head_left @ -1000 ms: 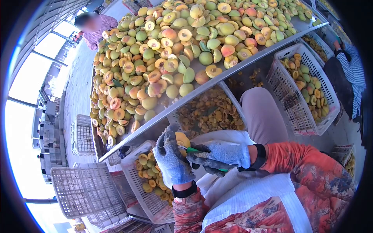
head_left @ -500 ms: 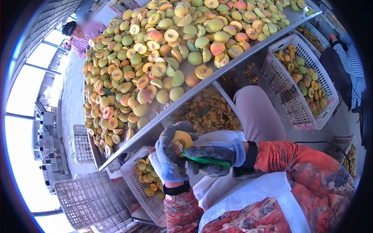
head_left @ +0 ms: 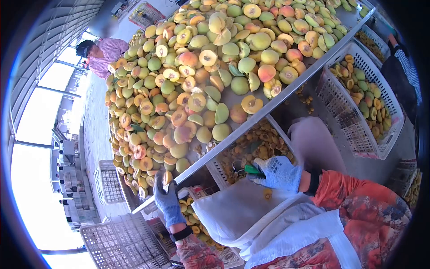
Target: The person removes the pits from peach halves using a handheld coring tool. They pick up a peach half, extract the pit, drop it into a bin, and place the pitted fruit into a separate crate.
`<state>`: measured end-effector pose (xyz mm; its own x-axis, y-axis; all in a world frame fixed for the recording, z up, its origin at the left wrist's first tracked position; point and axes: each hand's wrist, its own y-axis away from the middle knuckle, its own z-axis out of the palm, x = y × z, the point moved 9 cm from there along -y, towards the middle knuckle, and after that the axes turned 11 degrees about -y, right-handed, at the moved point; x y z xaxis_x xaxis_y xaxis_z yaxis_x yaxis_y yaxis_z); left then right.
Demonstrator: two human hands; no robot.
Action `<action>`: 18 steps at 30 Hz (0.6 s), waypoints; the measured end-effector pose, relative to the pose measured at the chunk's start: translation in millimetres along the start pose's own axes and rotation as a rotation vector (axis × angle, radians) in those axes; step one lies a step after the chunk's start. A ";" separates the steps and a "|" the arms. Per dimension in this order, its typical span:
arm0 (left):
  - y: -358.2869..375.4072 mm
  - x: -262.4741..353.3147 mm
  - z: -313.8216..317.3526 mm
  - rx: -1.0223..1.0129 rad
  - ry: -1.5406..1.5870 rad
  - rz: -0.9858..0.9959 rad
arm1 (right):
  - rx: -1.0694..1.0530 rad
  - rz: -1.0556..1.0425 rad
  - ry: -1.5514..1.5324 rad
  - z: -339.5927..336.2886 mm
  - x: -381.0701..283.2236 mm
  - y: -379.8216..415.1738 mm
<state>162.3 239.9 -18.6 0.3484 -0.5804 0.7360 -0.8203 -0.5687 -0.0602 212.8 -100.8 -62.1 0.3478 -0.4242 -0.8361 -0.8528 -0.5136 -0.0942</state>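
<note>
Gloved in blue and grey, my left hand (head_left: 168, 201) is at the metal table's front edge, fingers and thumb around a fruit half (head_left: 167, 177). My right hand (head_left: 280, 174) is closed on a green-handled tool (head_left: 253, 170), whose metal loop points left over a crate of small cut pieces (head_left: 264, 140). A heap of halved yellow-green fruit (head_left: 179, 98) covers the table (head_left: 268, 104). A small orange piece (head_left: 267, 193) shows against the pale apron (head_left: 233, 210) across my lap.
A white crate of fruit halves (head_left: 389, 105) stands at the right, another (head_left: 192, 215) below the left table edge. Empty-looking crates (head_left: 123, 242) are at lower left. One person (head_left: 105, 54) is behind the table, another's sleeve (head_left: 407, 71) at far right.
My hands have moved apart. The left went from the fruit at the tool to the table edge; the right moved right and up with the tool. The view has shifted a little.
</note>
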 end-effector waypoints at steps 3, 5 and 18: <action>-53.2 72.8 79.3 -0.052 -0.617 0.275 | -0.053 -0.028 -0.050 11.6 4.4 4.0; -73.4 95.1 117.0 -0.062 -0.793 0.358 | -0.155 0.009 -0.002 17.9 6.7 7.2; 42.0 48.4 78.8 -0.238 0.842 -0.092 | -0.200 -0.198 -0.110 13.6 -65.7 -12.2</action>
<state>180.4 142.0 -38.6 0.0445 0.1378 0.9895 -0.9110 -0.4009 0.0968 195.1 -56.5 -13.3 0.4464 -0.2235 -0.8665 -0.6753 -0.7194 -0.1623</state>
